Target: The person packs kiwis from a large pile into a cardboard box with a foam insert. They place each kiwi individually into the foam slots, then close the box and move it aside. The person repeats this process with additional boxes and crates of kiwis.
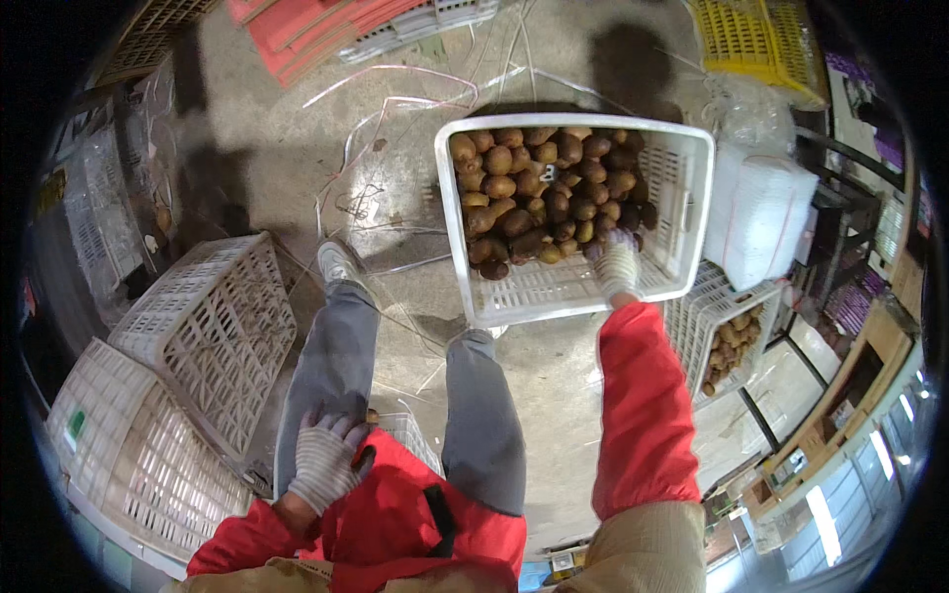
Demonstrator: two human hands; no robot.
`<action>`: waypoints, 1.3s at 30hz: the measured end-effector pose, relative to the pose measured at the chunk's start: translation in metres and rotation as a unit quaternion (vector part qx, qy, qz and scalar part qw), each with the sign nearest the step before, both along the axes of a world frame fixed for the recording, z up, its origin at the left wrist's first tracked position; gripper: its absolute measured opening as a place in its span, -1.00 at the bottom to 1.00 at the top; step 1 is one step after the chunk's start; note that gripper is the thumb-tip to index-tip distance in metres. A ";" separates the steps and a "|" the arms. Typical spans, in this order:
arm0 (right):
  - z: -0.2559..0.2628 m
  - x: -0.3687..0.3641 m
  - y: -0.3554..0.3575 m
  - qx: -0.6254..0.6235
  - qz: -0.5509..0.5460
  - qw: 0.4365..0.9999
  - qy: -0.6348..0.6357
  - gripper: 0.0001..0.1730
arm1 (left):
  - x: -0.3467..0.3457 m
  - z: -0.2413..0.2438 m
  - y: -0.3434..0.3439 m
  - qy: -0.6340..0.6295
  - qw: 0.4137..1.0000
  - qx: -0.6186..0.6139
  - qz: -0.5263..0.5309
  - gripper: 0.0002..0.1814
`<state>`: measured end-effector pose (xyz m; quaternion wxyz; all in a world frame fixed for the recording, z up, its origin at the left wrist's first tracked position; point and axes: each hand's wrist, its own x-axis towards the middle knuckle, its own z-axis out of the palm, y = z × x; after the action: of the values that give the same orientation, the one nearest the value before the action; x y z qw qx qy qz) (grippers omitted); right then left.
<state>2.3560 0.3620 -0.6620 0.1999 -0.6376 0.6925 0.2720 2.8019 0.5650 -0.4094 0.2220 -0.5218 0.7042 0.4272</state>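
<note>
A white plastic crate stands on the floor before me, partly filled with brown kiwifruit. My right hand, in a striped glove, reaches into its near right part, with fingertips at the fruit; whether it grips one cannot be told. My left hand, in a like glove, rests near my left thigh, by the red garment; its fingers are bent, and I cannot tell if it holds anything. Just right of its fingertips a small brown thing, perhaps a kiwifruit, shows above another white crate between my legs.
White crates stand at the left. At the right are a crate with kiwifruit, a stack of white packing material and a yellow crate. Loose straps lie on the concrete floor. Red boards lie at the top.
</note>
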 end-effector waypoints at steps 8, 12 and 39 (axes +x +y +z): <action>0.179 0.204 0.110 0.121 -0.053 0.881 -0.455 -0.63 | 0.042 0.056 -0.024 0.136 0.949 0.006 0.285 -0.43; 0.240 0.273 0.103 0.257 0.030 0.868 -0.425 -0.62 | 0.112 0.154 -0.060 0.180 0.917 -0.223 0.279 -0.48; 0.160 0.664 -0.482 0.039 0.281 0.940 -0.189 -0.49 | 0.432 0.299 -0.153 -0.135 0.771 -0.160 0.602 -0.54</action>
<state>3.0195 -0.1203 -0.5023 0.2669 -0.8376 0.4237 0.2184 3.2342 0.4119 -0.1100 -0.0745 -0.9190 0.2671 0.2803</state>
